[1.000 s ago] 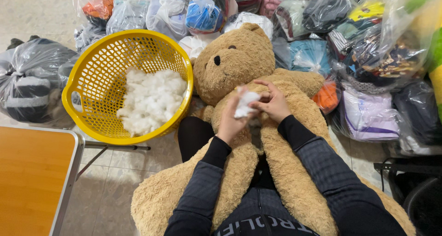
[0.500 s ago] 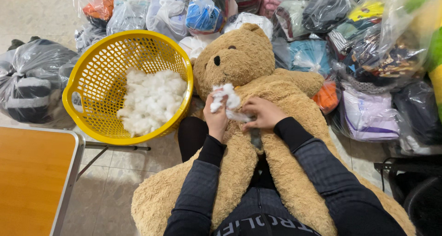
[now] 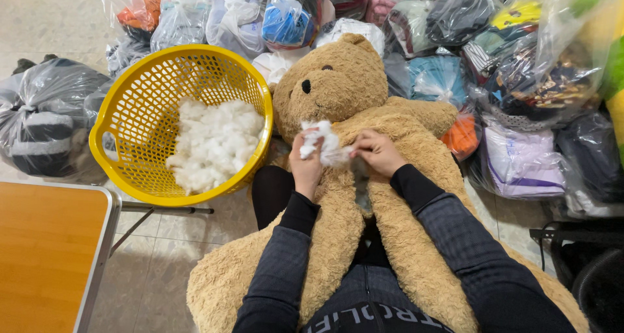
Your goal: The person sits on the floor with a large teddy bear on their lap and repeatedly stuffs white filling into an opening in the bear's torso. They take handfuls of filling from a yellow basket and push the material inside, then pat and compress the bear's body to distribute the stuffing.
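Observation:
A big tan teddy bear (image 3: 344, 86) lies on its back across my lap, head away from me, its chest seam open. My left hand (image 3: 305, 167) holds a clump of white stuffing (image 3: 322, 141) just below the bear's chin. My right hand (image 3: 380, 152) rests on the bear's chest at the opening and pinches the other end of the same clump. A yellow plastic basket (image 3: 123, 122) to the left holds a heap of white stuffing (image 3: 211, 144).
Clear plastic bags of clothes (image 3: 520, 66) pile up behind and to the right of the bear. A dark bag (image 3: 45, 118) lies at the left. A wooden folding table (image 3: 42, 255) fills the lower left corner. Pale floor tiles show between.
Both hands have shifted left from the bear's chest toward the basket side, drawing the clump of stuffing out of the opening; the left hand now carries it higher.

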